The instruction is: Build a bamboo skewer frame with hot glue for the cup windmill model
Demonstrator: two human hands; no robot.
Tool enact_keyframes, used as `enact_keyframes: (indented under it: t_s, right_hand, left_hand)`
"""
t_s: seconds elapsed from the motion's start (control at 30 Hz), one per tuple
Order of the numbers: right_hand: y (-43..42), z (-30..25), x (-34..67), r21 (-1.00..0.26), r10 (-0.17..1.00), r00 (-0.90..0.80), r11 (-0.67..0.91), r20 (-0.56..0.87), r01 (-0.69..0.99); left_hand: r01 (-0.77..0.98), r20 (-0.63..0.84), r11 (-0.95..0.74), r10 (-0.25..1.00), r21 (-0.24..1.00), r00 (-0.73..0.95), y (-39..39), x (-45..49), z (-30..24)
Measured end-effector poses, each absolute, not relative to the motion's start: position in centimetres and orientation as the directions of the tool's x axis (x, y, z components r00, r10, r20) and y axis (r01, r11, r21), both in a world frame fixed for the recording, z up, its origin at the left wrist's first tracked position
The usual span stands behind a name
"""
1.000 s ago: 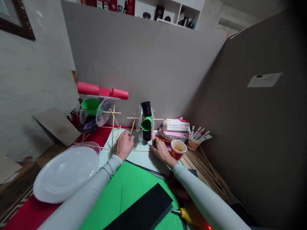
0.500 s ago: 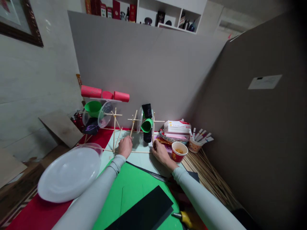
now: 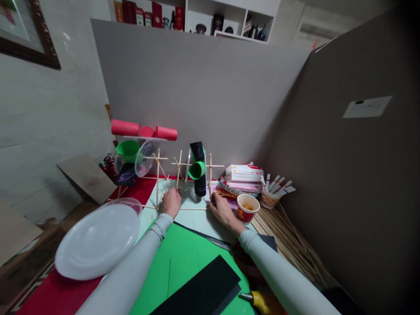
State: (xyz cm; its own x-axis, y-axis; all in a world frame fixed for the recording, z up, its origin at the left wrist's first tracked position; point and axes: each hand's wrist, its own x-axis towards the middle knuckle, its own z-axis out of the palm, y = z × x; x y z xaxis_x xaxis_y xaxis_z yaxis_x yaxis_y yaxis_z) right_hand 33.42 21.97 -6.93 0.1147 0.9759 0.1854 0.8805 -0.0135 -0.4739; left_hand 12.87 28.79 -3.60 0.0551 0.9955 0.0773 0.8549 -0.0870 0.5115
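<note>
My left hand [image 3: 171,202] is closed around the lower end of the left upright of a small frame of thin wooden sticks [image 3: 178,170]. At the foot of its right upright, the fingers of my right hand [image 3: 223,211] are closed on the wood. Between the uprights, a wheel with clear discs [image 3: 189,161] sits on a stick axle, carrying a green paper cup [image 3: 197,170] and black paper cups [image 3: 200,187]. To the left stands a second stick frame with a similar wheel bearing a green cup [image 3: 128,151] and red paper cups [image 3: 125,127].
A white plastic lid [image 3: 98,240] lies at left. Green sheet [image 3: 183,262], black paper strips [image 3: 200,288], scissors [image 3: 219,243] and a yellow-handled tool [image 3: 257,302] are in front. Right: a paper cup [image 3: 248,209], marker pens [image 3: 277,186], loose sticks [image 3: 290,240]. A grey panel [image 3: 203,96] stands behind.
The frame's left upright has swung from leaning to nearly vertical, and the wheel has shifted slightly left. Both hands keep their hold at the bases. The camera view has moved slightly.
</note>
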Motion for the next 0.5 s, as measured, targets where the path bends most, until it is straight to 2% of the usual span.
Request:
enact_keyframes:
  t_s: [0.5]
  right_hand:
    - [21.94,-6.86,32.78,-0.505,0.974,0.186,-0.098,0.127,0.858]
  left_hand:
    - [0.851,0.073,-0.076,0.996,0.52,0.044,28.88,12.81,-3.58]
